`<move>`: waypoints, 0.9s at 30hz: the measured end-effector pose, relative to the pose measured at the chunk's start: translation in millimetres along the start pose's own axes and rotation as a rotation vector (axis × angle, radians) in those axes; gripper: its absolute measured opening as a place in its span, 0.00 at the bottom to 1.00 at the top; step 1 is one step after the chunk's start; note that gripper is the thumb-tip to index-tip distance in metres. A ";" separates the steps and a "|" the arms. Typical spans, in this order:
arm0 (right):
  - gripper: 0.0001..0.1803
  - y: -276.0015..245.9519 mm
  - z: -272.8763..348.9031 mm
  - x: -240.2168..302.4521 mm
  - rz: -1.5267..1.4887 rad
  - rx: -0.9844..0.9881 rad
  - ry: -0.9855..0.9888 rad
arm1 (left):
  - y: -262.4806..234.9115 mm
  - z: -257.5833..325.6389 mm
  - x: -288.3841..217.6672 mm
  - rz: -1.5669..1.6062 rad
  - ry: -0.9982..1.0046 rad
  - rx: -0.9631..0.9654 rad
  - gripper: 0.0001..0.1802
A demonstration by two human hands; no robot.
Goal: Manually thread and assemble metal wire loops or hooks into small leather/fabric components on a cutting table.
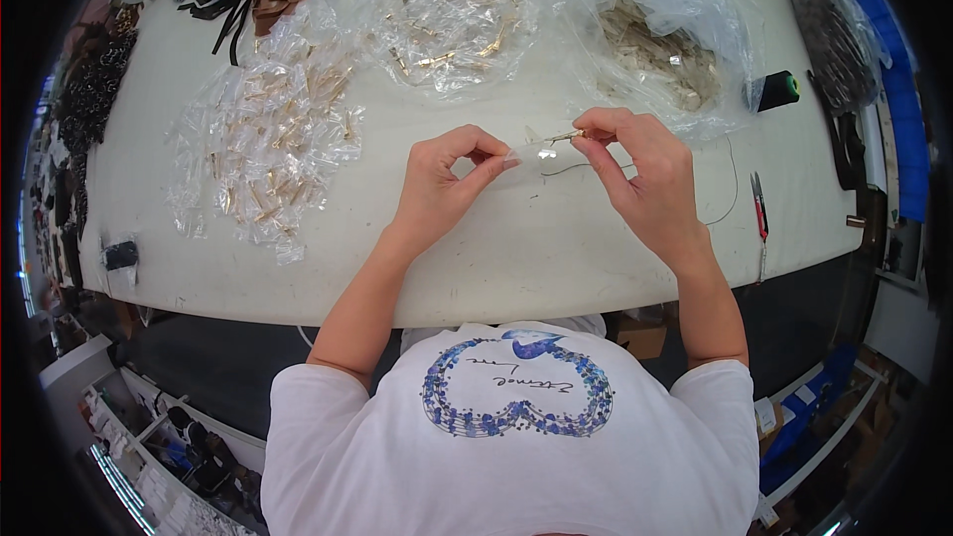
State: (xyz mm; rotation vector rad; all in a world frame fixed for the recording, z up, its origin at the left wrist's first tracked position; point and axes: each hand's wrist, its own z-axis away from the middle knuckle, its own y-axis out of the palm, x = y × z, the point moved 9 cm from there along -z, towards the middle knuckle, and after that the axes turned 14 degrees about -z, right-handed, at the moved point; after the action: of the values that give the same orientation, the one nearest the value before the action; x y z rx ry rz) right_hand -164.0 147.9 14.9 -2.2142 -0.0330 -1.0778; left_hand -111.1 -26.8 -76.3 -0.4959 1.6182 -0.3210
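Note:
My left hand [455, 171] pinches the edge of a small clear plastic bag [536, 151] between thumb and forefinger. Opposite it, my right hand [637, 161] grips a thin gold-coloured metal piece [566, 137] at the bag's other end. I cannot tell how far the piece sits inside the bag. Both hands are raised over the middle of the white table [476, 258]. To their left lies a wide heap of small clear bags [273, 154], with gold metal pieces in them. Beyond my hands, a large plastic bag [447, 30] holds more gold pieces.
At the far right is a big clear bag [660, 50] of brownish packets. Beside it lies a dark thread spool [778, 90]. Red-handled snips [760, 213] lie near the right edge. Black and brown straps [273, 0] are at the far left, and a small dark packet [121, 255] sits near the left edge.

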 end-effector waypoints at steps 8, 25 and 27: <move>0.08 0.8 -3.9 4.7 0.019 0.021 -0.048 | 3.0 1.1 2.7 0.031 -0.011 0.015 0.02; 0.08 -2.1 0.2 4.8 0.030 0.015 -0.029 | 1.1 2.1 4.2 0.034 -0.006 0.034 0.03; 0.08 -1.6 1.3 5.2 0.036 0.013 -0.024 | 0.7 2.4 2.8 0.030 -0.005 0.039 0.03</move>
State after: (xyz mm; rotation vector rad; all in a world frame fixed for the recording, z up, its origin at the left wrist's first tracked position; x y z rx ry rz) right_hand -160.1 148.5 19.0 -2.2078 -0.0106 -1.0291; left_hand -108.9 -27.4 -79.4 -0.4416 1.6101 -0.3282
